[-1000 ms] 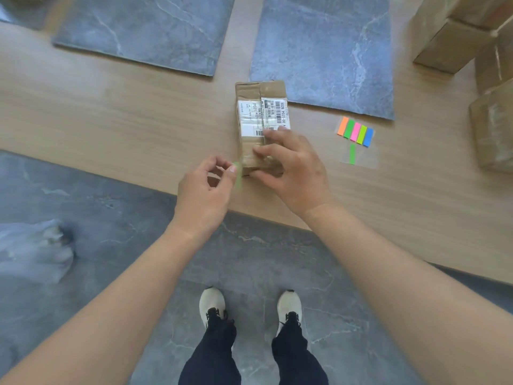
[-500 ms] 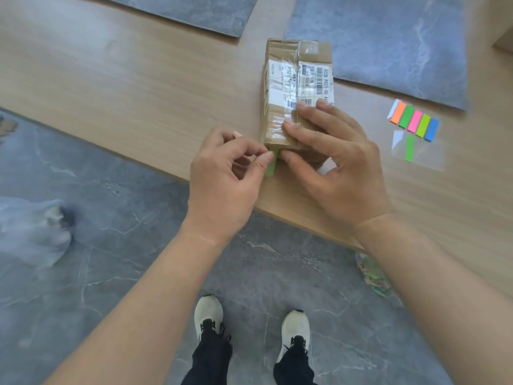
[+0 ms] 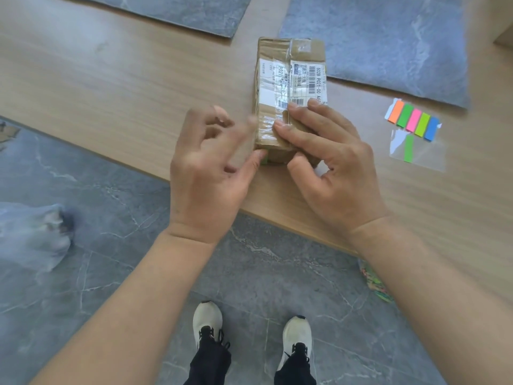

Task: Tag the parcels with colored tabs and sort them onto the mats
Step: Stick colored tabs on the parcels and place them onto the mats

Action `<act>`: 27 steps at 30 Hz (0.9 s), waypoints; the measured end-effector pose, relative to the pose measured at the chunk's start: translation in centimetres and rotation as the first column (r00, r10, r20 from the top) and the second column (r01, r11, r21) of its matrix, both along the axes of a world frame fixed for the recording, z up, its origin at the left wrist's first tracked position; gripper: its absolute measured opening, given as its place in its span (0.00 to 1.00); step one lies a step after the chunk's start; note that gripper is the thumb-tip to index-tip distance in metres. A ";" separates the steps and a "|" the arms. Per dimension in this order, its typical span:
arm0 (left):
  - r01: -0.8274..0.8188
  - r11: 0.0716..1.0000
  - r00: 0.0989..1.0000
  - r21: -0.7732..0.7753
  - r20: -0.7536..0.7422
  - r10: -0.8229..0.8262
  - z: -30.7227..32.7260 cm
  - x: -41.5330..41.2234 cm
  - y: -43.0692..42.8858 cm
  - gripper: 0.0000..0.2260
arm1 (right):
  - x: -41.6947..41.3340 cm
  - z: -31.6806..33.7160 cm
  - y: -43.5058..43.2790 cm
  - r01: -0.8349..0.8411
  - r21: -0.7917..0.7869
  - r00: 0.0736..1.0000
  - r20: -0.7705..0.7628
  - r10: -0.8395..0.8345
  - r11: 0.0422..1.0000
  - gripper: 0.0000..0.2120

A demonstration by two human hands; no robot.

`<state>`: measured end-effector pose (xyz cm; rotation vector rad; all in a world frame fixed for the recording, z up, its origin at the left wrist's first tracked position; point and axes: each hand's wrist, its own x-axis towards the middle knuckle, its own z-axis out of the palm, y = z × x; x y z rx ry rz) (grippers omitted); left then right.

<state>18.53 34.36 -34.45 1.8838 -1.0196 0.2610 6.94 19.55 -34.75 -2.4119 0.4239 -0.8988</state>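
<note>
left hand [image 3: 205,173] has spread wide; colored tabs [image 3: 413,120] lie right of parcel [image 3: 288,70]

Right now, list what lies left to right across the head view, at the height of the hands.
From the left: crumpled clear plastic bag, left hand, brown cardboard parcel, row of coloured sticky tabs. The right hand overlaps the parcel, so it is omitted.

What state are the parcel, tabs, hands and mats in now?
Parcel: flat on the table, taped shut, label up.
Green tab: on parcel's near end, under left thumb.
Left hand: thumb presses tab, fingers loose.
Right hand: holds parcel's near end.
Tab strip: on table, right of parcel.
Mats: flat, beyond parcel.
</note>
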 end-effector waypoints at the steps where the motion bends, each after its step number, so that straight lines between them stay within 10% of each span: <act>1: 0.041 0.999 0.995 0.011 0.093 -0.042 -0.1 0.2 0.0 0.10 | 0.0 0.0 0.0 0.000 0.005 1.000 0.006 0.000 1.000 0.18; 13: 0.088 0.994 0.906 0.068 0.409 -0.108 -0.4 1.0 -0.5 0.06 | 0.1 -0.1 0.2 -0.011 0.068 1.000 0.028 0.009 0.998 0.19; 17: 0.152 0.987 0.960 0.059 0.228 -0.162 0.4 1.1 -0.3 0.06 | 0.0 0.8 0.5 0.010 0.229 1.000 0.011 -0.013 0.973 0.20; 20: 0.103 0.994 0.986 -0.030 -0.128 -0.106 2.0 0.6 -0.6 0.05 | 0.7 2.9 1.2 0.020 0.657 0.973 0.160 -0.165 0.753 0.19; 23: -0.084 0.987 0.674 -0.140 -0.737 -0.047 4.2 0.3 -2.0 0.09 | 1.8 4.8 0.5 0.148 0.853 0.913 0.076 -0.400 0.500 0.20; 27: -0.128 0.980 0.155 -0.150 -0.979 -0.130 6.3 1.3 -3.9 0.24 | 3.0 5.4 0.1 0.317 0.881 0.907 -0.174 -0.383 0.351 0.14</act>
